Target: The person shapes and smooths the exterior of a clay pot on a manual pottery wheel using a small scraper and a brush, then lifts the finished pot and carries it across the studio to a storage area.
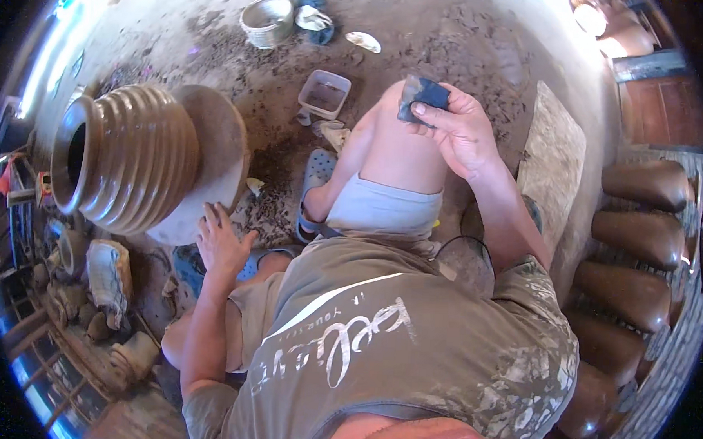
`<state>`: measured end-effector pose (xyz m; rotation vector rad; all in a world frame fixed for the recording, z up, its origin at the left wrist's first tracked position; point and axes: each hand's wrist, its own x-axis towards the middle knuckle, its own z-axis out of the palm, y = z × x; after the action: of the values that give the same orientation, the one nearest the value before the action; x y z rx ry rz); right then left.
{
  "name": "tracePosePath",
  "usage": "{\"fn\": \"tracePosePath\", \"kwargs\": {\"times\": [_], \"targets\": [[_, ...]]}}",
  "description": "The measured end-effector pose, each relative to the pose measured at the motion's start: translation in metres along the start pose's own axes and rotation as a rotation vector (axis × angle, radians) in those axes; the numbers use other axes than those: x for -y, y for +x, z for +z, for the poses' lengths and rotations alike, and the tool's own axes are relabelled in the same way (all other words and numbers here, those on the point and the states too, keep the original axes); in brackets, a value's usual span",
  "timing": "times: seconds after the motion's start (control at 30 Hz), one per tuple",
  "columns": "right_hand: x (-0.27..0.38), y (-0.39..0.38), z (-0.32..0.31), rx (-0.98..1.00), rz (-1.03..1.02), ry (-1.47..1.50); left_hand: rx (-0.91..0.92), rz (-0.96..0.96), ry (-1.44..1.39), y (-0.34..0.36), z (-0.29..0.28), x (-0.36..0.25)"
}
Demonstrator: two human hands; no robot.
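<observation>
A large ribbed clay pot, wet and shiny, stands on a round potter's wheel at the left. My left hand is open at the wheel's near edge, fingers spread, with the fingertips at or just beside the rim; I cannot tell if they touch. Above my bent knee, my right hand pinches a dark, flat, folded piece between thumb and fingers. Its left side looks paler and glossy, and whether it is cloth or plastic does not show.
Beyond my knee, a square plastic tub holds brownish liquid. A round ribbed bucket and dark cloths lie farther off. Several brown pots line the right side. A pale board lies on the floor, and clay lumps are at lower left.
</observation>
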<state>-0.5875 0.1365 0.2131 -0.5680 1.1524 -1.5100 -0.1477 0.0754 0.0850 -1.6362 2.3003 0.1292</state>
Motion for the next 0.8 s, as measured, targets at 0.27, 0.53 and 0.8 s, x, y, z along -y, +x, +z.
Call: {"fn": "tracePosePath", "kwargs": {"times": [0.27,0.53,0.8], "targets": [[0.004,0.003,-0.003,0.018,-0.201,-0.096,0.037,0.097,-0.075,0.009,-0.016,0.000],[0.022,0.009,-0.016,-0.075,-0.048,-0.023,0.141,-0.283,-0.036,0.001,-0.028,0.024],[0.027,0.005,-0.032,-0.160,-0.043,0.060,0.269,-0.169,-0.081,0.012,-0.024,0.018]]}}
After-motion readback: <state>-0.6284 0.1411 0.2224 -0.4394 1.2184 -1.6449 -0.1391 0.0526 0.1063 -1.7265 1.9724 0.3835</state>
